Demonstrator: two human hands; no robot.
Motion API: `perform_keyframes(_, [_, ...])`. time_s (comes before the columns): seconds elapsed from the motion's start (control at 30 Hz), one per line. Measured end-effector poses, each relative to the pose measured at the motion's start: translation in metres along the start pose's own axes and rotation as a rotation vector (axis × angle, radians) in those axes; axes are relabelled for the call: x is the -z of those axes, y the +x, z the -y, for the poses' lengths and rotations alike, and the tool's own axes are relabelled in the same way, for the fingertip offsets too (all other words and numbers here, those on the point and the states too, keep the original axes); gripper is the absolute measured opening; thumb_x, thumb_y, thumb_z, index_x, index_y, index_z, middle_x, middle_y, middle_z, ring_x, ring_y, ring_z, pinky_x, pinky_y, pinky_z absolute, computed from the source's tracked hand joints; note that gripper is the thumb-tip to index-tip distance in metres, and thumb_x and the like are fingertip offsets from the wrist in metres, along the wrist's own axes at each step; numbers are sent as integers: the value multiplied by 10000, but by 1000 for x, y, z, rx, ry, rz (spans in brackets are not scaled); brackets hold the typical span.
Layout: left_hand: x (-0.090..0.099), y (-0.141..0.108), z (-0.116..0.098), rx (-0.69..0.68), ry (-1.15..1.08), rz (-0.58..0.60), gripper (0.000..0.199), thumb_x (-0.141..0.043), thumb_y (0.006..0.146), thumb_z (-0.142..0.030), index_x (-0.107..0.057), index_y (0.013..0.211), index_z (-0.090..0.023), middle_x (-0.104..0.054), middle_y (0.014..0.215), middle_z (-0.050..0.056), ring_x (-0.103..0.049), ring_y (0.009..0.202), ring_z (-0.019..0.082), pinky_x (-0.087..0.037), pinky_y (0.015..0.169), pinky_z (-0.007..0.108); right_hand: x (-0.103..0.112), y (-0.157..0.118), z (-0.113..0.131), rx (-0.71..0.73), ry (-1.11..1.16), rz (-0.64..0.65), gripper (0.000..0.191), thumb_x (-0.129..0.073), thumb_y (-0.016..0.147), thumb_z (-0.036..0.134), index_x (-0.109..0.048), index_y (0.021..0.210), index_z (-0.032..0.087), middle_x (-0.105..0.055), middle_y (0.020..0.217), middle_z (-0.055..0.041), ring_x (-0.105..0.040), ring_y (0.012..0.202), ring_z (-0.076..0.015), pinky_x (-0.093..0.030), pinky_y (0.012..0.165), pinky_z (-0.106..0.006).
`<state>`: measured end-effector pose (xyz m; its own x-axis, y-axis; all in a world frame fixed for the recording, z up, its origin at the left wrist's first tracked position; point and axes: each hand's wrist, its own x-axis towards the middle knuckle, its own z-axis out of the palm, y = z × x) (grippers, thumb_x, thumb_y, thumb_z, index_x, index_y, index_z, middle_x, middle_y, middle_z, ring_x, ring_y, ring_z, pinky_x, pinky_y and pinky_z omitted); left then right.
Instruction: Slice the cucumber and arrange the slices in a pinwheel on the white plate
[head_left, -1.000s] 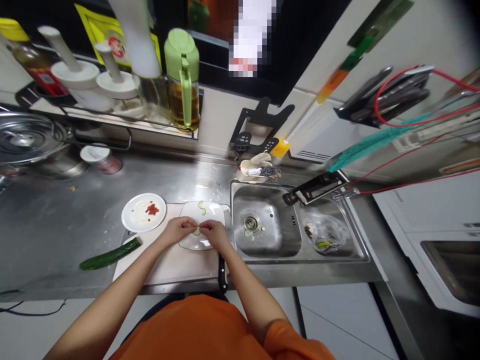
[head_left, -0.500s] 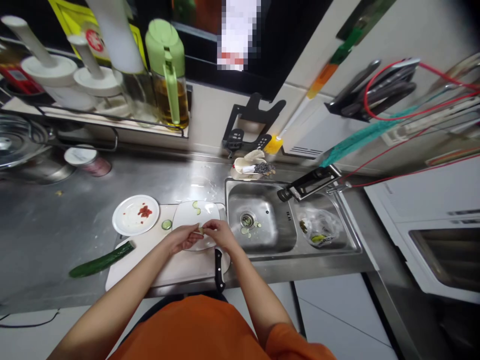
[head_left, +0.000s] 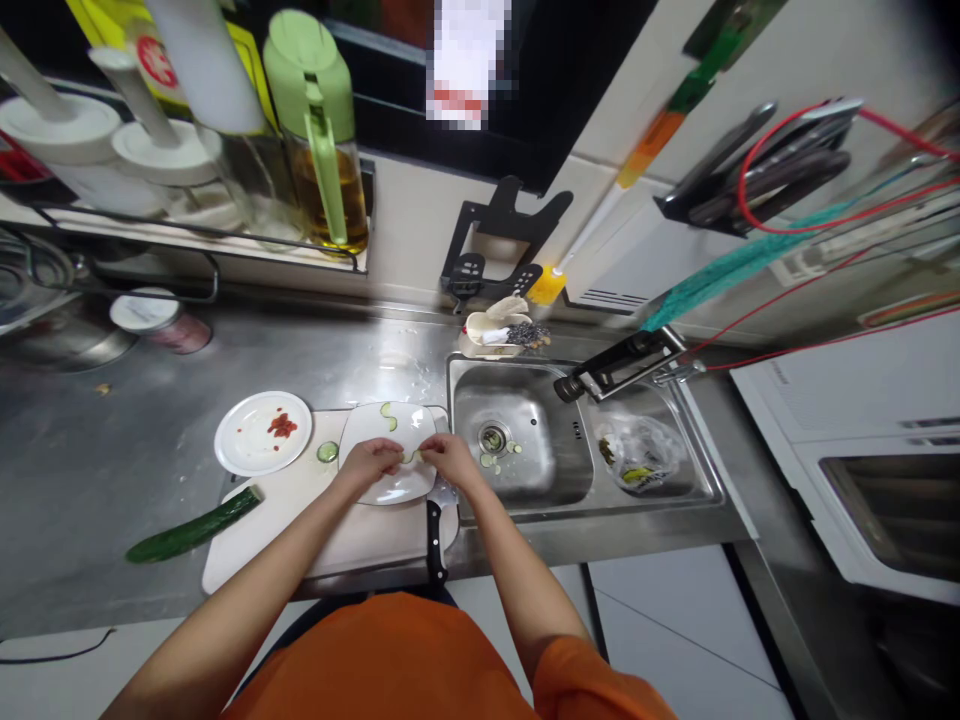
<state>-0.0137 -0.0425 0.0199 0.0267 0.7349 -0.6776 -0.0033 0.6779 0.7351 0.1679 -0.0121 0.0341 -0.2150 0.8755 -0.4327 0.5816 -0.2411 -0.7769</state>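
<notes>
We pinched the ends of a thin cucumber slice (head_left: 410, 456) between the closed fingertips of our left hand (head_left: 375, 465) and right hand (head_left: 451, 462), over the middle of the plate (head_left: 397, 488). Two more slices (head_left: 388, 416) lay by the plate's far edge, at the board's (head_left: 352, 545) far right corner. The cucumber (head_left: 191, 532) crossed the board's left edge, and the knife's handle (head_left: 435, 545) lay along its right edge.

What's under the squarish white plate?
The pale cutting board shows beyond the left and near sides of the plate; whatever lies directly beneath is covered and can't be seen.
</notes>
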Motion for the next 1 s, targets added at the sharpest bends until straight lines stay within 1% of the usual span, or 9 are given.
perform_keyframes(0.1, [-4,1,-2,-84,260,-65,218,-690,633,-324,-691,793,-175,-655,642,-2,-579,587,130,-419,595,246,4,4,3,-23,-131,-45,109,-601,712,151,-698,756,175,-663,714,-1,-558,670,-129,-390,616,-223])
perform_keyframes(0.17, [-8,2,-5,-132,413,-124,171,-667,666,-319,-701,782,-197,-688,705,3,-610,666,149,-437,658,256,6,6,6,-42,-232,-69,98,-616,716,161,-696,766,190,-664,724,0,-557,692,-138,-378,628,-232])
perform_keyframes(0.27, [-14,2,-7,-190,544,-172,143,-642,704,-310,-706,790,-214,-714,776,2,-635,759,168,-441,706,258,9,8,12,-58,-436,-87,100,-622,747,200,-701,804,220,-674,778,-7,-561,783,-161,-369,678,-250])
perform_keyframes(0.37, [-20,4,-7,-222,596,-185,142,-625,727,-294,-703,817,-218,-727,824,9,-646,805,182,-440,717,260,11,8,19,-60,-586,-73,129,-588,794,231,-701,855,241,-682,843,-24,-549,906,-193,-360,734,-274])
perform_keyframes(0.5, [-24,9,-5,-255,665,-193,157,-601,756,-294,-704,850,-221,-733,865,21,-648,830,196,-433,729,272,12,8,25,-66,-673,-50,167,-543,835,236,-696,899,249,-688,889,-41,-525,987,-219,-347,769,-303])
perform_keyframes(0.8, [-28,7,-8,-276,767,-193,179,-559,789,-297,-700,865,-217,-728,887,31,-638,846,203,-414,716,276,10,6,29,0,-817,-31,198,-490,883,239,-683,929,239,-686,973,-64,-495,1016,-234,-328,764,-326])
perform_keyframes(1.0, [-31,8,-4,-303,825,-216,182,-553,803,-305,-692,873,-211,-704,880,45,-620,843,202,-418,732,281,10,6,30,49,-874,-31,205,-470,907,240,-670,945,217,-661,1006,-88,-459,1056,-251,-320,766,-337])
